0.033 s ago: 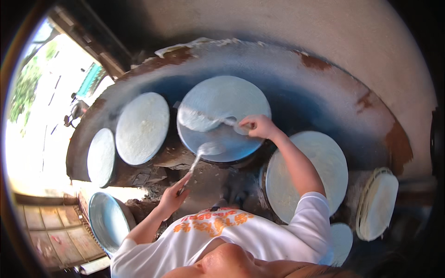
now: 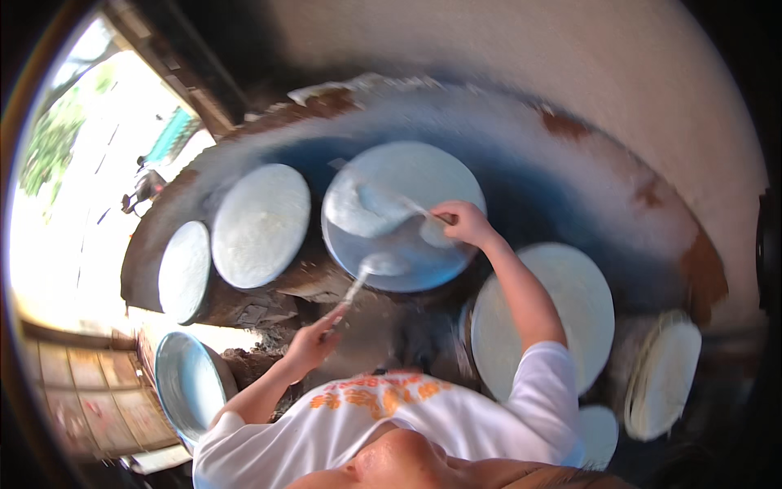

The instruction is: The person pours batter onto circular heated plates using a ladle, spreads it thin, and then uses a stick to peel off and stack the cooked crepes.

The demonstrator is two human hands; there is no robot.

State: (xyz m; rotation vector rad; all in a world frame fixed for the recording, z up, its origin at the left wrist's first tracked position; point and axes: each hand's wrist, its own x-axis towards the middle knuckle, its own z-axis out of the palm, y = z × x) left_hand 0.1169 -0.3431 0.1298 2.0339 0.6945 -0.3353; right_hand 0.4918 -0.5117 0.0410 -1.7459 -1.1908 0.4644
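Observation:
A large round griddle [image 2: 407, 277] sits in front of me, its near part bluish and bare. White batter [image 2: 371, 210] lies thick on its left side and thinner toward the far rim. My right hand [image 2: 461, 223] is closed on the handle of a spreader [image 2: 421, 210] over the griddle's right side. Motion blurs the spreader's blade, and its edges are hard to make out. At the near rim, my left hand [image 2: 312, 345] grips a ladle [image 2: 381, 264] by its pale handle. The ladle's bowl looks whitish and is held over the griddle edge.
Round white-topped griddles or lids stand at left [image 2: 261, 226], far left [image 2: 184, 272] and right [image 2: 570, 318]. A metal basin [image 2: 167, 359] is at lower left. Pale round sheets or trays [image 2: 664, 375] are stacked at far right. A curved soot-marked wall [image 2: 521, 138] rises behind.
The whole view has shifted slightly, so the griddles appear a little further right. The batter patch has changed shape as the spreader moves. Both hands keep their grip.

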